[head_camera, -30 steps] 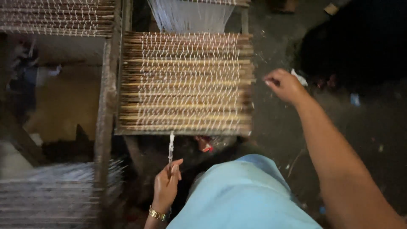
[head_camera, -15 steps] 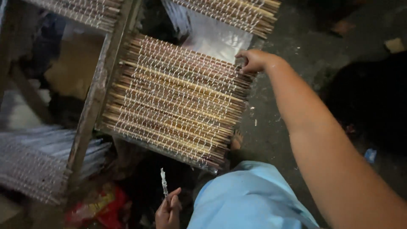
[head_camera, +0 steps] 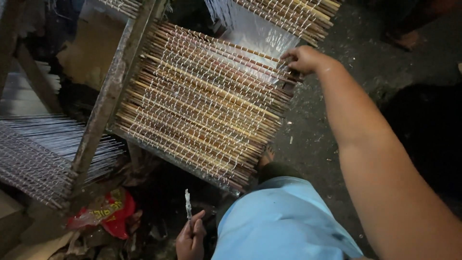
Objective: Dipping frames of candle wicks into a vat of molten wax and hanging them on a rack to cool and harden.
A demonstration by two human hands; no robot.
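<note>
- Your right hand (head_camera: 304,58) reaches far out to the right edge of the slat mat (head_camera: 202,101), the panel of thin brown sticks tied with white string. The fingers are curled together and their tips press on the stick ends at that far right corner; whether they pinch one stick or only touch, you cannot tell.
- Your left hand (head_camera: 190,239) is low and near, at the bottom edge of the view. Its fingers are closed around the lower end of a thin white-wrapped stick (head_camera: 187,204), which stands upright above the hand.
- The mat lies tilted on a wooden frame (head_camera: 103,108), with loose white threads (head_camera: 45,154) stretched at the left (they look like a warp).
- A red wrapper (head_camera: 109,214) lies on the ground near the frame, just left of your left hand.
- Compared with half a second ago, your right hand has moved a little to the right along the mat's edge, and the left hand holds the stick as before.
</note>
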